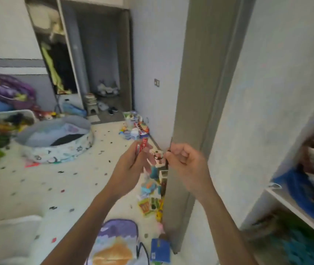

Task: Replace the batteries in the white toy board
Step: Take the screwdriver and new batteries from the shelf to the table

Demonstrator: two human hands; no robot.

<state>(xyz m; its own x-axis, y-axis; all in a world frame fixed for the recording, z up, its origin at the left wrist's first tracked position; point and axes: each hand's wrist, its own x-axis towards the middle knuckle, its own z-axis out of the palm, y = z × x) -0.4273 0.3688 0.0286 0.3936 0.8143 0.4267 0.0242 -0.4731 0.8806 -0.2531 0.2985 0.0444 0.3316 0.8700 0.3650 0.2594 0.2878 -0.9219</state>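
Observation:
Both hands are raised in front of me over the floor. My left hand (133, 163) is closed around a small red-and-white pack of batteries (142, 147) that sticks up above its fingers. My right hand (185, 159) pinches a thin dark tool, probably a small screwdriver (170, 150), held upright between thumb and fingers; the picture is blurred. The two hands are close together, a few centimetres apart. I cannot make out the white toy board in this view.
A grey door edge (173, 188) stands just right of my hands. Toys lie along the wall (152, 192) and further back (135, 127). A round fabric play pool (57, 142) sits left. A purple bag (118, 241) and blue booklet (160, 250) lie near my feet. Shelves (295, 207) are at right.

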